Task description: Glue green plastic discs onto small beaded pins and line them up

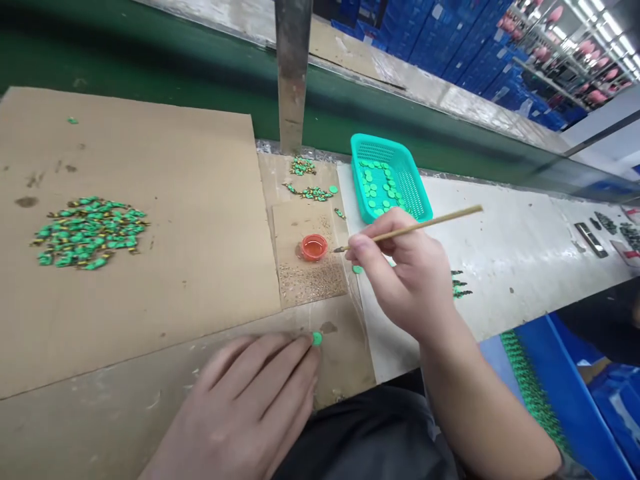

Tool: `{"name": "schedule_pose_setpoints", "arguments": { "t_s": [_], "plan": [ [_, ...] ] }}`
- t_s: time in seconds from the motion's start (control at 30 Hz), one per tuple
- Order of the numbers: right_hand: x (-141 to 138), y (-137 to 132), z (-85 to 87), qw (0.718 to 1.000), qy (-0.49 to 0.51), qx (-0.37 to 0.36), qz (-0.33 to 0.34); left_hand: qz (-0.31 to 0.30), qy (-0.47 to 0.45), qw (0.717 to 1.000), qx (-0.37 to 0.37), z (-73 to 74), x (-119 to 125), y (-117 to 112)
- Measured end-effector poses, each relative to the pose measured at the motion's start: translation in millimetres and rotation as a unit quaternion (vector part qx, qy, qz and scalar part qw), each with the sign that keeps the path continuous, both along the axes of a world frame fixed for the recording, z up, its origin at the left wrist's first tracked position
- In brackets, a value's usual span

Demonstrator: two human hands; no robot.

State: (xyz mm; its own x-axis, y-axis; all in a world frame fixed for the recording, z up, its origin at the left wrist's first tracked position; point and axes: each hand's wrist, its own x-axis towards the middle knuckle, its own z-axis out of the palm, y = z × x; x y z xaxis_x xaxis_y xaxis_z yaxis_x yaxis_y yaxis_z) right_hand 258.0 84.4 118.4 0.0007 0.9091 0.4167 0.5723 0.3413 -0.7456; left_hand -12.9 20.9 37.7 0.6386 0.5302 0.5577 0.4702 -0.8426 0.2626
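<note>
My right hand (407, 273) is closed around a thin paintbrush (425, 225) with a wooden handle. Its dark tip points left, just beside a small red cup (314, 247) of liquid. Low in the view, my left hand (255, 393) pinches a small green disc (317, 339) at its fingertips; the thumb is hidden. A speckled cardboard piece (315, 283) lies under the cup. Another green disc (357, 269) rests below the brush tip, partly behind my right hand.
A turquoise basket (423, 193) holds many green discs. On cardboard (210, 167) at left lies a heap of small green-and-brown parts (93, 230); smaller piles (303, 166) lie behind the cup. A metal post (293, 80) rises at the back. Blue crates (575, 393) stand at lower right.
</note>
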Motion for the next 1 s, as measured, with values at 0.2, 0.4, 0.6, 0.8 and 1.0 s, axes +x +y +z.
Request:
{"name": "schedule_pose_setpoints", "arguments": {
  "t_s": [0.2,0.4,0.6,0.8,1.0],
  "plan": [
    [-11.5,34.7,-14.4,0.995,-0.091,0.026,0.043,0.005,0.007,1.000,-0.004,-23.6,-6.1,-15.5],
    [-13.8,35.5,-18.1,0.994,-0.097,0.032,0.034,0.014,-0.018,1.000,-0.011,-30.6,-2.3,-18.4],
    [-16.7,36.9,-17.4,0.996,-0.085,0.007,0.036,0.017,-0.041,0.999,-0.020,-23.4,0.0,-15.1],
    [-15.6,37.9,-21.5,0.992,-0.102,0.054,0.047,0.011,-0.041,0.999,-0.020,-25.1,-0.6,-14.0],
    [-13.6,42.7,-25.8,0.989,-0.104,0.095,0.050,0.002,-0.055,0.998,-0.031,-20.5,1.9,-8.9]
  ]
}}
